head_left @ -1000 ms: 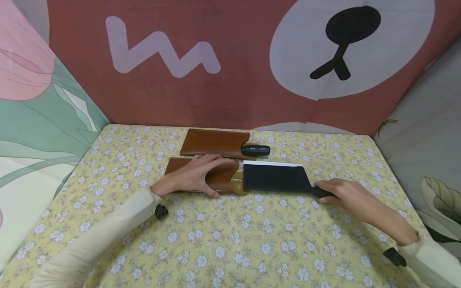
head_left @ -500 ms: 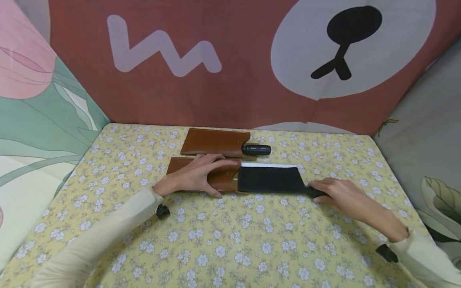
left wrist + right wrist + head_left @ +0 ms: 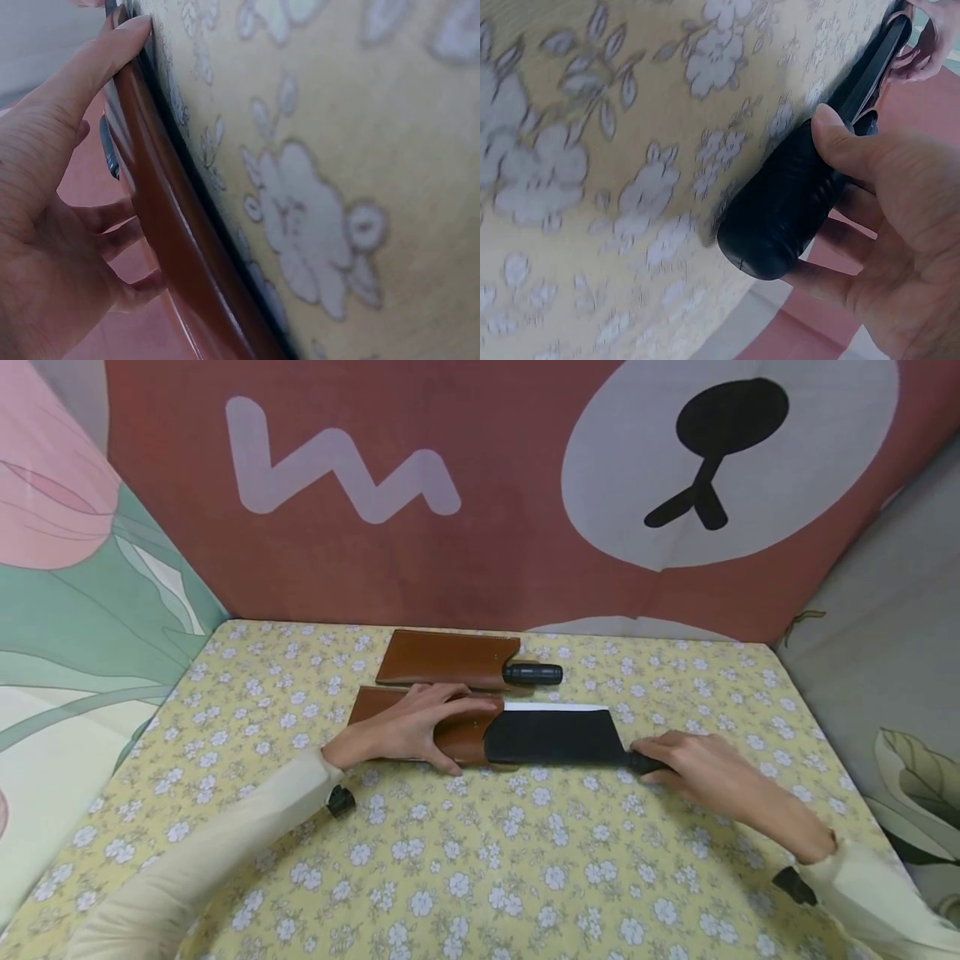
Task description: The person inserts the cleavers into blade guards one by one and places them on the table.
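A cleaver with a broad black blade (image 3: 557, 737) and a pale cutting edge lies level. The front end of its blade is inside the mouth of a brown leather sheath (image 3: 468, 739). My right hand (image 3: 708, 770) grips the cleaver's black handle (image 3: 776, 202), thumb on one side and fingers on the other. Across the sheath lies my left hand (image 3: 405, 724), holding it with the thumb (image 3: 97, 64) at the near edge and fingers at the far side. How much blade the sheath covers is hidden.
Behind the held sheath lies a second brown sheath (image 3: 446, 657), a black handle (image 3: 534, 674) sticking out of its right end. A floral cloth (image 3: 480, 868) covers the table. Printed fabric (image 3: 510, 560) stands along the back edge and both sides.
My right hand has moved left with the cleaver, and the blade's front end has slid into the sheath's mouth. My left hand has stayed nearly in place on the sheath.
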